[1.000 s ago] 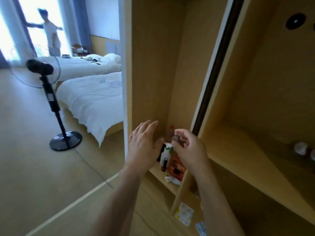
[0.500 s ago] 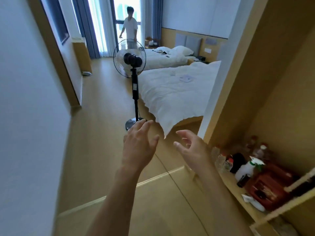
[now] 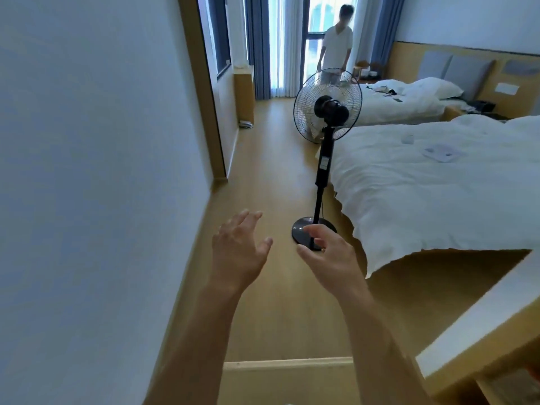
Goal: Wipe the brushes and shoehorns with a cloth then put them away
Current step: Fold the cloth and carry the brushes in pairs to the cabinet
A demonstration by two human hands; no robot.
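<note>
No brush, shoehorn or cloth shows in the head view. My left hand (image 3: 238,252) is held out in front of me over the wooden floor, fingers spread, holding nothing. My right hand (image 3: 330,254) is beside it, a hand's width to the right, fingers loosely curled and apart, also holding nothing. Both forearms reach up from the bottom of the frame.
A black standing fan (image 3: 327,112) stands just ahead on its round base (image 3: 304,229). A white bed (image 3: 438,185) fills the right, a second bed behind it. A white wall (image 3: 87,171) runs along the left. The cupboard edge (image 3: 482,325) is at lower right. A person (image 3: 336,45) stands by the window.
My view has swung left, away from the cupboard shelf with bottles, toward the room. My right hand has let go of the small thing it pinched; both hands now hang open over the floor.
</note>
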